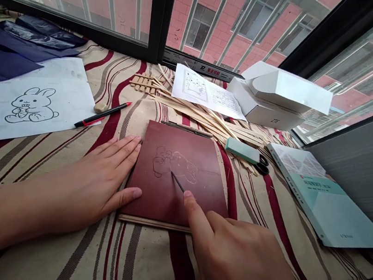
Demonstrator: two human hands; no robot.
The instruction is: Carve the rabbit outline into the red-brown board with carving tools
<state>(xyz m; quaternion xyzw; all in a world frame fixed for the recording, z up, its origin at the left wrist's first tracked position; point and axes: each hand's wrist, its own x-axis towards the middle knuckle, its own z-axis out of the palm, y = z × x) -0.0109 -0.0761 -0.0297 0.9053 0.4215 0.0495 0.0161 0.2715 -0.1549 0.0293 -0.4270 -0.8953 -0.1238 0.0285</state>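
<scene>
Our R hand (239,255) pinching a thin dark pointed tool (179,184), tip at the rabbit outline (190,167) on a flat reddish-brown rect. board (209,162), our L hand (96,178) laid flat w/ thumb on board's L edge, board on striped beige-and-maroon cloth (150,265).

A board (149,202) lies on the cloth (150,265) at centre, the left hand (96,180) along its left edge, the right hand (235,255) at lower right, its tool (178,182) over the board. Sticks (216,125) lie behind; a sheet (37,103) at left, a book (325,198) at right.
</scene>
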